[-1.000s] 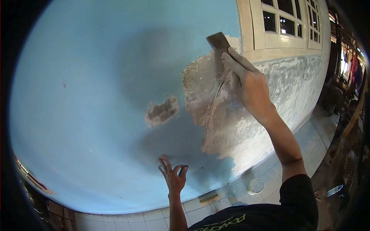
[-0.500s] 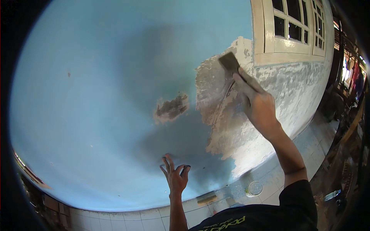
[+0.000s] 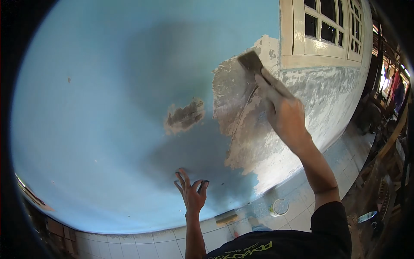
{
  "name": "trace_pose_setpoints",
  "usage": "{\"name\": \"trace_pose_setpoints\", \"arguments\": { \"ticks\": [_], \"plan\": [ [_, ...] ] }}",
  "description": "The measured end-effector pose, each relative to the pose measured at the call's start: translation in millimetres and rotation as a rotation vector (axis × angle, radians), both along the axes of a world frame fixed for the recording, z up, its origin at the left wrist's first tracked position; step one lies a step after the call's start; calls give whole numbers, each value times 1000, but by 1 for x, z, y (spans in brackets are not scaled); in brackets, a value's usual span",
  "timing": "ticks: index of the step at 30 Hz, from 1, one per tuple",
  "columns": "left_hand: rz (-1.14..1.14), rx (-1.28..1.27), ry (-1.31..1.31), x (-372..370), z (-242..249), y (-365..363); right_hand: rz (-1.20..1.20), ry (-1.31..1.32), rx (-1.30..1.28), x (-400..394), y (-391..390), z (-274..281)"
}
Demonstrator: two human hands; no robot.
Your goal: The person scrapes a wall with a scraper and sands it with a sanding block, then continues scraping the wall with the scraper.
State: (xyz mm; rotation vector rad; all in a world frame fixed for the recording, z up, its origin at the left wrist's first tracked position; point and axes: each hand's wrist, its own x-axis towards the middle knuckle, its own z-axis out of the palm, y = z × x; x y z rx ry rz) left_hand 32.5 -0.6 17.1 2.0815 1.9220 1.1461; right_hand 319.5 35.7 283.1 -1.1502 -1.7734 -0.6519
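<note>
My right hand (image 3: 288,116) is closed round the handle of a putty knife (image 3: 250,61), its broad flat blade pointing up and left at the bare area. Behind the blade, a large patch of exposed plaster (image 3: 246,144) with ragged paint edges spreads below the window. Lower down, my left hand (image 3: 194,195) rests its fingertips on or close to the blue wall (image 3: 95,116), fingers apart and holding nothing visible. Between the hands and further left is a smaller scraped patch (image 3: 185,115), grey with a pale rim.
A pale-framed window (image 3: 327,32) sits at the upper right, above a scraped, whitish stretch of wall (image 3: 321,93). On the tiled floor (image 3: 166,237) stand a white bucket (image 3: 279,207) and a yellowish block (image 3: 227,218). A plastic bottle (image 3: 367,216) lies at right, near assorted clutter.
The view has shifted slightly, so the wall patches sit a little further left and higher. The putty knife has moved slightly up and left along the upper bare plaster; my left hand looks the same.
</note>
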Motion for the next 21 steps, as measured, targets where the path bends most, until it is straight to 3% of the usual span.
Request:
{"name": "trace_pose_setpoints", "arguments": {
  "ticks": [15, 21],
  "plan": [
    [-2, -13, -2, 1, 4, -3, 8, -30, 52, 2, 0, 10],
    [-17, -13, -73, 4, 10, -10, 17, -10, -37, 1, -1, -4]
  ]
}}
